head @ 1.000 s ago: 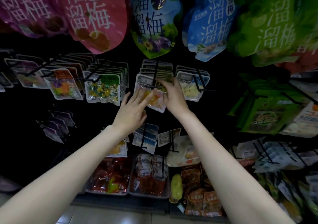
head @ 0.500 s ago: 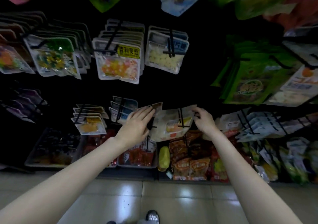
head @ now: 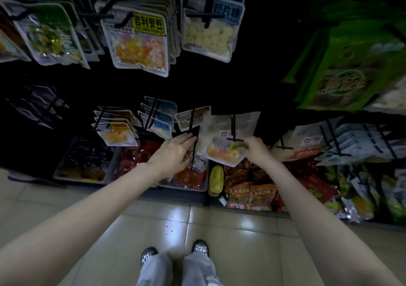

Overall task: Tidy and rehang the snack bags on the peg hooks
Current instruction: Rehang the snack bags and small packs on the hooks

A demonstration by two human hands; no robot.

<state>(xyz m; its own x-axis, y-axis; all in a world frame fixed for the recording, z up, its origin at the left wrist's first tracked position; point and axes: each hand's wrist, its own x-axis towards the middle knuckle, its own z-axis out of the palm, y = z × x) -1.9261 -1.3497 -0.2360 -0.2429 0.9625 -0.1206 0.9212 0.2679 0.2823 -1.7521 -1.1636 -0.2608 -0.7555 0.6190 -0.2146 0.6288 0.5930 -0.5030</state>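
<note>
Dark peg wall [head: 252, 83] fills the upper view, rows of hung snack bags, floor tiles [head: 153, 219] and the person's shoes [head: 198, 246] below. Biggest items: green bags [head: 351, 66] upper right, yellow-label bag [head: 140, 41] top centre, bins of red packs [head: 193, 175] at floor level. Task thing: pale snack bag [head: 226, 145] on the low centre row, hanging on a black peg hook [head: 234, 129], lower end showing orange and yellow pieces, tilted toward the camera, long axis running roughly top to bottom along the hook line. Right hand [head: 256, 148] at the bag's right edge, fingers curled onto it, looks like a pinch of the edge, fingertips partly hidden so grip not certain. Left hand [head: 175, 151] just left of the bag, fingers fairly straight and close together, tips reaching a neighbouring black hook [head: 193, 140]; whether they touch the bag I cannot tell. Key relation: bag sits between the two hands, right hand nearer and on it, left hand beside it; judged next move is squaring the bag on its peg, pushing back along the hook. Versus half a second ago: same bag, same hands either side, left fingers now lower and nearer the bag, bag bottom swung out more, camera pitched further down so shoes show.
</note>
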